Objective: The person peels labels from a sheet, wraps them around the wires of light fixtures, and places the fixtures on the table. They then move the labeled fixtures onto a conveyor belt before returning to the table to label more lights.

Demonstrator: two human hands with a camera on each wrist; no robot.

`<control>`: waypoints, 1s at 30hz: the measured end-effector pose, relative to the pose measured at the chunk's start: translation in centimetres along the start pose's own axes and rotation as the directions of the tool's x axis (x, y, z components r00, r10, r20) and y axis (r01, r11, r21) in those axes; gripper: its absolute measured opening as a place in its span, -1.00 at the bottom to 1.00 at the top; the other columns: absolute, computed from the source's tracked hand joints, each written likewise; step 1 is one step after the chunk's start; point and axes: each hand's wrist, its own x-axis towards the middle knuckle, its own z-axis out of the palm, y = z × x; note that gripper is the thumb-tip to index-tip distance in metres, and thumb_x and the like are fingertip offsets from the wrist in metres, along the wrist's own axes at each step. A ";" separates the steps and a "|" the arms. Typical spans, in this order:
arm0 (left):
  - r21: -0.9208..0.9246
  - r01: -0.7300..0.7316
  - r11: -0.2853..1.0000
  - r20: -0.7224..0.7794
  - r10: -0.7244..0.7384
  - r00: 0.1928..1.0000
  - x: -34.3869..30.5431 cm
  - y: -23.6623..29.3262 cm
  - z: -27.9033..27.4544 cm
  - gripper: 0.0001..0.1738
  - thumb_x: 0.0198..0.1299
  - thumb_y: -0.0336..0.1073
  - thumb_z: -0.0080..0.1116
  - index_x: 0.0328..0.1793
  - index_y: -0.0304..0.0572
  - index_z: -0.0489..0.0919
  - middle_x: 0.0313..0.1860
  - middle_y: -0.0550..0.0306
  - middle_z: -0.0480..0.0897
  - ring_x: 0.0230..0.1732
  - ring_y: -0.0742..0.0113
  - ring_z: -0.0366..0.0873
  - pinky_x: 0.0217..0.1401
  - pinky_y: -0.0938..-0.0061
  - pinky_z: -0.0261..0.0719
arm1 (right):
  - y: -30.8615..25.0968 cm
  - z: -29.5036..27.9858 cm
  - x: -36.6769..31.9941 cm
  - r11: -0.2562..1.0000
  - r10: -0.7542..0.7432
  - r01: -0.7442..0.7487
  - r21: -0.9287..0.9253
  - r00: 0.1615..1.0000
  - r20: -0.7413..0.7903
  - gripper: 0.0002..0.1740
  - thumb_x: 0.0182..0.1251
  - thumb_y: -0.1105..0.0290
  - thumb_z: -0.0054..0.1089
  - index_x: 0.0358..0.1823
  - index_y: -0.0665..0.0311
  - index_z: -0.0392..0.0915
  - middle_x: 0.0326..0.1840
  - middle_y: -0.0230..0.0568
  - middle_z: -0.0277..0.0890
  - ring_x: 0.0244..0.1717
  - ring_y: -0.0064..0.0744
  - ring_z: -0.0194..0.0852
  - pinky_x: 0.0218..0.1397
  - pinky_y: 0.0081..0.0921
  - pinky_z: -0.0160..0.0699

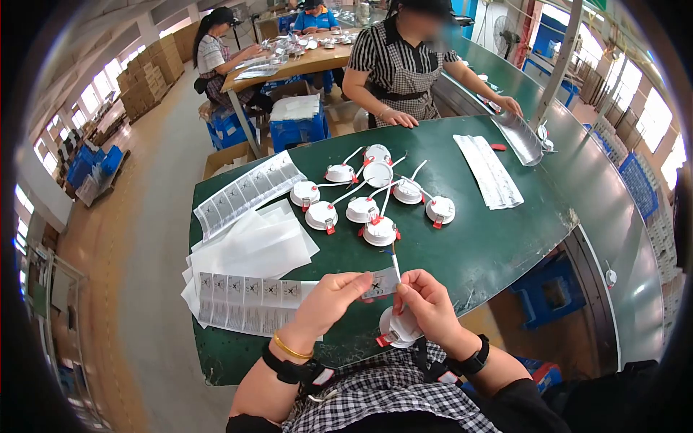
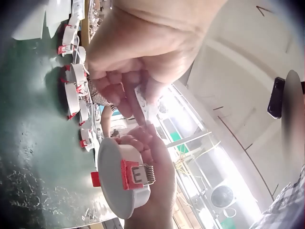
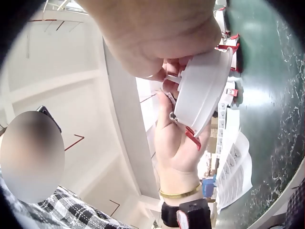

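Left of your hands, near your left wrist, a label sheet [image 1: 245, 294] lay on the green desk [image 1: 498, 238], with blank white sheets [image 1: 253, 244] just past it and a second label strip [image 1: 249, 193] farther off. Your left hand [image 1: 333, 297] pinched a small silver label [image 1: 381, 286] between thumb and fingers, the fingers nearly closed on it. Straight beyond both hands sat a cluster of round white lamps [image 1: 362, 209] with red clips, their cords crossing one another. Your right hand [image 1: 432, 302] held a white cable [image 1: 395, 265] in a closed pinch right beside the label's edge, and thin coloured wires stuck up from the cable's tip. Below that hand, near the desk's front edge, was the cable's lamp [image 1: 398, 328], a red clip on its side. Well beyond your hands to the right, printed sheets [image 1: 487, 172] lay near a red piece [image 1: 498, 147], and another person [image 1: 404, 72] touched a curled silvery sheet [image 1: 518, 137].
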 end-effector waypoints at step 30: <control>0.182 0.109 0.977 -0.018 -0.107 0.994 -1.6 -2.4 1.0 -0.75 0.34 -0.41 0.09 0.08 -0.34 0.60 -0.07 0.12 0.69 -0.07 0.53 0.58 -0.02 0.68 0.49 | -3.6 -46.1 2.9 0.514 -0.819 -0.209 -0.832 0.168 -0.548 -0.69 0.36 0.42 0.07 0.09 0.37 0.50 -0.12 -0.13 0.60 -0.13 -0.31 0.59 -0.09 -0.40 0.55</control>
